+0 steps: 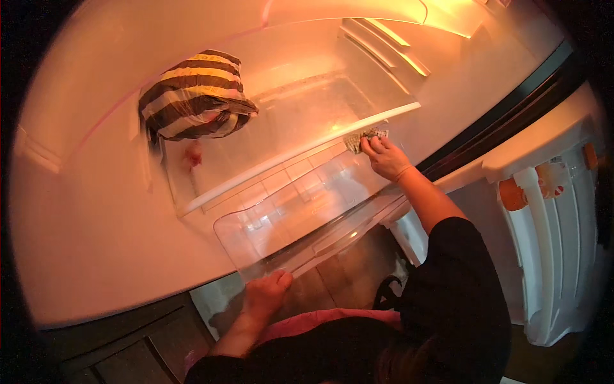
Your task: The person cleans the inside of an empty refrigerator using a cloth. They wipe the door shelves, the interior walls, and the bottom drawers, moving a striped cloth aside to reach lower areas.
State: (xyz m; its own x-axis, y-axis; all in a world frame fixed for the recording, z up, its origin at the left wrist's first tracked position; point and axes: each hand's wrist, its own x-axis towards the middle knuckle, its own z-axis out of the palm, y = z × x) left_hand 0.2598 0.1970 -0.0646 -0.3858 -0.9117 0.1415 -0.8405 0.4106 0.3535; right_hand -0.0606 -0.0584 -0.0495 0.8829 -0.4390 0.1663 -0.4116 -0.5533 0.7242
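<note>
I see the lit inside of a refrigerator. My right hand (384, 156) presses a crumpled patterned cloth (357, 142) near the right end of the white front edge of a shelf (307, 150). Below that shelf a clear plastic drawer (307, 192) is pulled out. My left hand (269, 290) grips the left part of the drawer's front rim. On the shelf at the left stands a black-and-light striped plastic bag (199, 103), its contents hidden. A red spot (194, 156) shows just below the bag.
The open refrigerator door (547, 249) with white door bins is at the right, an orange item (513, 194) in one of them. A dark cabinet front (139, 345) is at the lower left. Tiled floor (331, 278) shows beneath the drawer.
</note>
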